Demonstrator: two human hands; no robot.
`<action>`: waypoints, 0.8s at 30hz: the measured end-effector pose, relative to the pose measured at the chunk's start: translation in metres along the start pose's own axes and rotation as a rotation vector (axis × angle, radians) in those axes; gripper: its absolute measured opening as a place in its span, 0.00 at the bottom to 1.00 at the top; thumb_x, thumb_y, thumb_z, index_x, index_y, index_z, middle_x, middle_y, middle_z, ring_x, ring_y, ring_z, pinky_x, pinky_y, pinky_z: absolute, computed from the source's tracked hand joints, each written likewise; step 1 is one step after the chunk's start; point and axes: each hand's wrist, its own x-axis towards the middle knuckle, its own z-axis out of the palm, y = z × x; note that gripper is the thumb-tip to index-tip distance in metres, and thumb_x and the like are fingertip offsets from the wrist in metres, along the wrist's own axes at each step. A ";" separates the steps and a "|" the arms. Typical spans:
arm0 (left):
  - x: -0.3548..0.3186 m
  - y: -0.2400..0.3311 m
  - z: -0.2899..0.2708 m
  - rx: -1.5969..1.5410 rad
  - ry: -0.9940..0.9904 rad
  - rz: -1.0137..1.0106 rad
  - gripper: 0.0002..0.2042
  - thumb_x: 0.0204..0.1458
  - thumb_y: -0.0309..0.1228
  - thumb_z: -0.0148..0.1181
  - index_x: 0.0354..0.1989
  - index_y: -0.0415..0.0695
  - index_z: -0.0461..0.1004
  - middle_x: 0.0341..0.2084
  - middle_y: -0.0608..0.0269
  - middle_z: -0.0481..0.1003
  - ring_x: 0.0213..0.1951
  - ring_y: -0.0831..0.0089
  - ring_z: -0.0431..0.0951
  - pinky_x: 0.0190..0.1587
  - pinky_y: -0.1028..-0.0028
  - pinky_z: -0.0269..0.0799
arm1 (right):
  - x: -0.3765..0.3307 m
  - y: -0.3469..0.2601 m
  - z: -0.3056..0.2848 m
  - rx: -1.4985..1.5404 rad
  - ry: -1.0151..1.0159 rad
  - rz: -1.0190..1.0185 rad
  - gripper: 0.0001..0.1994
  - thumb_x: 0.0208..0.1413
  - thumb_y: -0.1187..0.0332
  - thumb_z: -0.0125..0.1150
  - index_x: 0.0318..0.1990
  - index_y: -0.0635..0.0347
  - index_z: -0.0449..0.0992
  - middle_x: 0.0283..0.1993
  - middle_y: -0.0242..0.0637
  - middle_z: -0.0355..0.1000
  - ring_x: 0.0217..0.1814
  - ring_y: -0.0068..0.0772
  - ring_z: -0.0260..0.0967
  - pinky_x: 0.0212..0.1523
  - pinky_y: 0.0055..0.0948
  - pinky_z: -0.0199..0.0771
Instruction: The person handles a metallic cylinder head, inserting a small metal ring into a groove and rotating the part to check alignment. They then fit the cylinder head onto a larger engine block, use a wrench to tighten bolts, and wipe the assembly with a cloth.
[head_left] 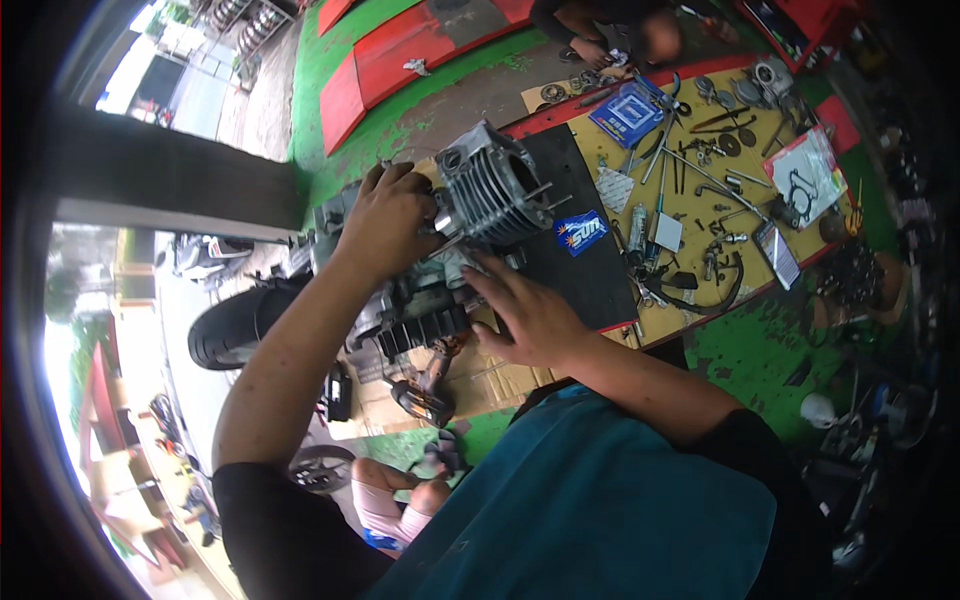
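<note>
A grey engine (425,300) lies on the workbench in front of me, with a rear tyre attached at its left. Its finned cylinder block (490,195) sits at the far side, bore facing up and thin studs sticking out at the right. My left hand (388,222) is closed over the engine casing beside the block, its thumb near a shiny metal part. On the near side my right hand (530,315) has its fingers stretched out and apart, fingertips against the engine just below the block. The contact under both hands is partly hidden.
A black mat (575,200) borders cardboard (700,230) covered with bolts, gears and hand tools. A phone (775,255) lies at its right edge. A cordless power tool (425,392) lies below the engine. Another person's hand (592,52) works at the bench's far end.
</note>
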 end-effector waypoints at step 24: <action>-0.009 0.085 -0.032 0.320 -0.224 -0.562 0.55 0.40 0.48 0.77 0.76 0.44 0.50 0.72 0.47 0.59 0.74 0.51 0.55 0.75 0.48 0.49 | -0.254 0.193 -0.211 -0.126 0.536 0.901 0.07 0.64 0.71 0.59 0.45 0.62 0.79 0.24 0.27 0.70 0.23 0.15 0.63 0.25 0.23 0.64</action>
